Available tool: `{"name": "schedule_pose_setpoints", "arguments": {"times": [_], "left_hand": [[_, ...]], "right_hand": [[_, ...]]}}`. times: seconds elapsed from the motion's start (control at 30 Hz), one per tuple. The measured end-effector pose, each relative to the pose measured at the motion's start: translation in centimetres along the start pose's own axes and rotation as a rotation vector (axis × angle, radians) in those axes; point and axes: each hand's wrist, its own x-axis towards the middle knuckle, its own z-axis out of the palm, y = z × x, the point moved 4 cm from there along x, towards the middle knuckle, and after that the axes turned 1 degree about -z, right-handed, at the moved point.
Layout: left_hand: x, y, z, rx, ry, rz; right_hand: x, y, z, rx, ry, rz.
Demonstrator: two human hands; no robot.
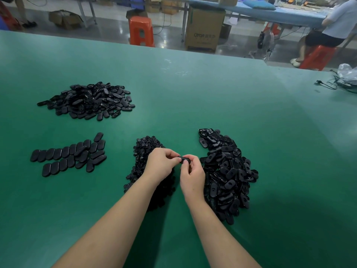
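My left hand (161, 164) and my right hand (192, 176) meet above the green table (193, 97) and pinch one small black oval plastic piece (184, 159) between their fingertips. Under the left hand lies a heap of small black round parts (144, 151). To the right of my right hand sits a heap of black oval shells (226, 171). At the left, finished-looking oval pieces (67, 154) lie in overlapping rows. A further pile of black oval pieces (88, 100) rests at the far left.
Black cables and a clear plastic bag (345, 76) lie at the table's right edge. Beyond the far edge stand an orange stool (142, 30), a cardboard box (204, 29) and a seated person (332, 28) at another bench.
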Motion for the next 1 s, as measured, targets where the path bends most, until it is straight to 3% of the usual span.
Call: {"name": "schedule_pose_setpoints", "arguments": {"times": [0.7, 1.0], "left_hand": [[-0.23, 0.34, 0.51, 0.050, 0.020, -0.022], [-0.66, 0.65, 0.27, 0.172, 0.054, 0.178]], "right_hand": [[0.21, 0.32, -0.06, 0.030, -0.019, -0.018], [0.26, 0.26, -0.01, 0.019, -0.005, -0.038]]}}
